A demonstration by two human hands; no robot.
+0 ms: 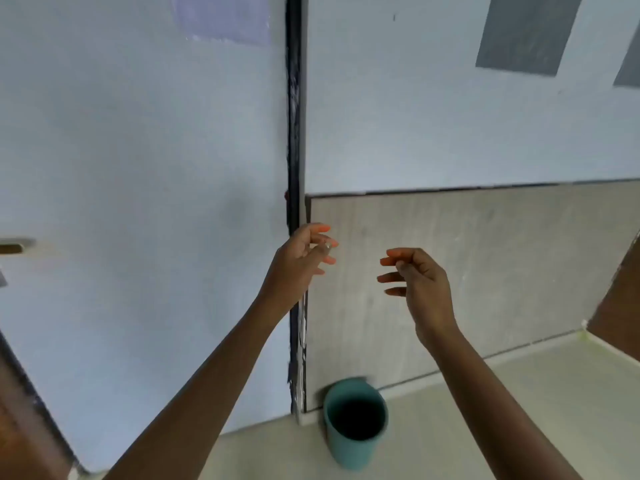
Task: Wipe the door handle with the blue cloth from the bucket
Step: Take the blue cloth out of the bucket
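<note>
**Cloth not yet in hand**

At the far left edge of the door, the door handle point(14, 248) is sitting untouched. The left hand point(300, 258) is hovering empty, fingers loosely spread. The right hand point(420, 282) is doing likewise, holding nothing. Below them, the teal bucket point(356, 422) is standing on the floor by the wall; its dark inside is hiding any blue cloth. Fetching and wiping are both looking undone.

You've got open air in the middle of the frame, between your two empty hands, left point(304, 252) and right point(417, 282). Straight below them, bottom centre, the teal round plastic bucket point(355, 422) sits on the floor against the grey tiled wall point(485, 271). The dark vertical door edge point(296, 133) runs right behind your left fingers.
</note>
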